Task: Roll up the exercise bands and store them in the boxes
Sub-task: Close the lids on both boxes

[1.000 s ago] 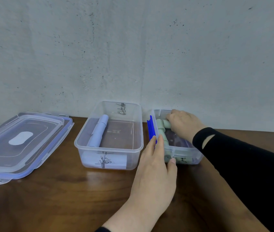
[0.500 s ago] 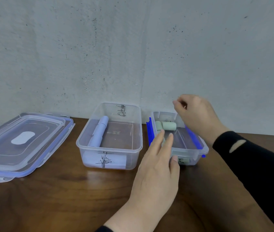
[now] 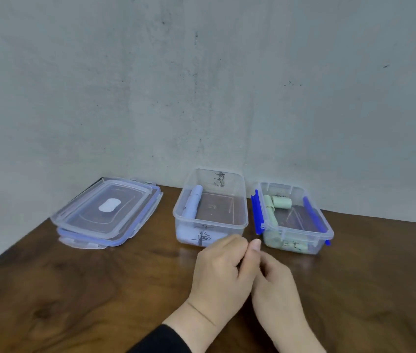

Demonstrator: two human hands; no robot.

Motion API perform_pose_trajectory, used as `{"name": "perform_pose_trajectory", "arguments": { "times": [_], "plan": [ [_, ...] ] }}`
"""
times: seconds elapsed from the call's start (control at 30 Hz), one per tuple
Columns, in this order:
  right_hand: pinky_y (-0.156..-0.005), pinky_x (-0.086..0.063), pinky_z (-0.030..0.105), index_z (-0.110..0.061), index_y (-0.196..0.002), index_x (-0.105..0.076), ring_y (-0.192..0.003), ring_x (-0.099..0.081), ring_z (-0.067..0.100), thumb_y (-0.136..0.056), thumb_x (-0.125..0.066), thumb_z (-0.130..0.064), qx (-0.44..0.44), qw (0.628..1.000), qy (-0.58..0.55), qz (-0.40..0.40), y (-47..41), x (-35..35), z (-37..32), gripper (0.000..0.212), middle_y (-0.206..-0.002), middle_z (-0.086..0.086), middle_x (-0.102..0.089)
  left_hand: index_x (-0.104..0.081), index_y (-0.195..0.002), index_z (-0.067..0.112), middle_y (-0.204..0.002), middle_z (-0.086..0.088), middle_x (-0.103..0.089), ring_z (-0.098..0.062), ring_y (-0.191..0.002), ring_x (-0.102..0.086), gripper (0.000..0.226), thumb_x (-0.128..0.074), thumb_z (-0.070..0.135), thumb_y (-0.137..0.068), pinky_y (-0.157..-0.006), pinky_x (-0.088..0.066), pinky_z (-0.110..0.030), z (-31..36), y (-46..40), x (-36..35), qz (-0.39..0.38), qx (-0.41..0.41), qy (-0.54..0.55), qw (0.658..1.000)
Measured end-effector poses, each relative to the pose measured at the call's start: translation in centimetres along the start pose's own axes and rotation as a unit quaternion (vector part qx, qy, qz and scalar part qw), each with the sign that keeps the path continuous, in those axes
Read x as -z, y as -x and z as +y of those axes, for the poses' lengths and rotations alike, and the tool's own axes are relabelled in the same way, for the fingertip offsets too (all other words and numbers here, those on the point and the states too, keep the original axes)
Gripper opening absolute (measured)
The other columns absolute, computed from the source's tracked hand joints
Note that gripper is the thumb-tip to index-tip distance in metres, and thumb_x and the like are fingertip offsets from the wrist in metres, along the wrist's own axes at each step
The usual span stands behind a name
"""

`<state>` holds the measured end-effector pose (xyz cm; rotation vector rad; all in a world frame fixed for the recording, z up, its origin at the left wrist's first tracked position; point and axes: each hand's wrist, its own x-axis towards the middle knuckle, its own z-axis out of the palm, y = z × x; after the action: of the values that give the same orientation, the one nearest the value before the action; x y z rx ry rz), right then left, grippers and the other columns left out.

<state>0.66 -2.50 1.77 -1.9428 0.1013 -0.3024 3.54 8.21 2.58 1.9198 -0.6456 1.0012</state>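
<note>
Head view shows a dark wooden table [image 3: 74, 289] against a grey wall [image 3: 202, 72]; since half a second ago the view has drawn back and both hands have come away from the boxes to meet over the near middle of the table; the right hand, earlier raised above the right box, and the left hand, earlier stretched flat toward that box's near left corner, are now pressed side by side. Two stacked clear lids [image 3: 105, 212] lie at the far left, unchanged; the left box [image 3: 210, 224], clear plastic, sits at the far centre with a pale blue rolled band [image 3: 193, 203] along its left wall; the right box [image 3: 294, 231], clear with blue clips, stands just to its right and holds pale green rolled bands [image 3: 278, 202] along its far and left sides. Both boxes lie just beyond the hands, neither touched. The left hand [image 3: 223, 276] shows its back, fingers curled under, thumb up against the right hand; the right hand [image 3: 277, 284] lies lower beside it, fingers loosely curled; whether either holds anything, the view cannot tell.
</note>
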Motion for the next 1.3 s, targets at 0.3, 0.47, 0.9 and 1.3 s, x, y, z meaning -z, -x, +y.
{"name": "perform_pose_trajectory", "arguments": {
  "times": [0.3, 0.47, 0.9, 1.3],
  "plan": [
    [-0.063, -0.046, 0.029, -0.020, -0.070, -0.064, -0.064, -0.060, 0.011, -0.094, -0.055, -0.043, 0.023, 0.991, 0.130, -0.035, 1.1, 0.0, -0.3, 0.035, -0.066, -0.004, -0.065, -0.065, -0.087, 0.023, -0.078, 0.013, -0.056, -0.008, -0.075, -0.054, 0.012, -0.060, 0.032, -0.092, -0.068, -0.047, -0.024, -9.0, 0.0, 12.6, -0.041, 0.170, -0.178, 0.968],
    [-0.065, -0.048, 0.033, -0.023, -0.073, -0.066, -0.066, -0.061, 0.013, -0.094, -0.056, -0.045, 0.016, 0.990, 0.138, -0.038, 1.1, -0.3, 0.0, 0.031, -0.065, -0.009, -0.065, -0.072, -0.099, 0.024, -0.104, 0.005, -0.063, -0.021, -0.101, -0.053, 0.018, -0.062, 0.033, -0.087, -0.086, -0.032, -0.039, -13.8, -0.3, 15.8, -0.108, 0.277, -0.385, 0.874],
    [-0.068, -0.051, 0.039, -0.021, -0.072, -0.064, -0.067, -0.061, 0.017, -0.095, -0.056, -0.042, 0.033, 0.994, 0.095, -0.037, 1.4, 0.2, -0.5, 0.032, -0.067, -0.004, -0.065, -0.051, -0.092, 0.023, -0.078, 0.009, -0.061, -0.018, -0.082, -0.054, 0.020, -0.039, 0.007, -0.096, -0.096, -0.034, -0.042, -12.4, -1.1, 15.7, -0.071, 0.236, -0.333, 0.910],
    [-0.103, -0.049, 0.041, -0.047, -0.141, -0.032, -0.121, -0.060, 0.008, -0.091, -0.053, -0.046, 0.114, 0.957, -0.256, 0.079, 0.5, 1.9, -1.2, 0.054, -0.133, -0.017, -0.059, -0.053, -0.091, 0.041, -0.108, -0.010, -0.067, -0.033, -0.101, -0.065, 0.019, -0.037, 0.038, -0.100, -0.087, -0.052, -0.045, 5.4, -4.4, 6.9, 0.153, 0.283, 0.276, 0.906]
  ]
}}
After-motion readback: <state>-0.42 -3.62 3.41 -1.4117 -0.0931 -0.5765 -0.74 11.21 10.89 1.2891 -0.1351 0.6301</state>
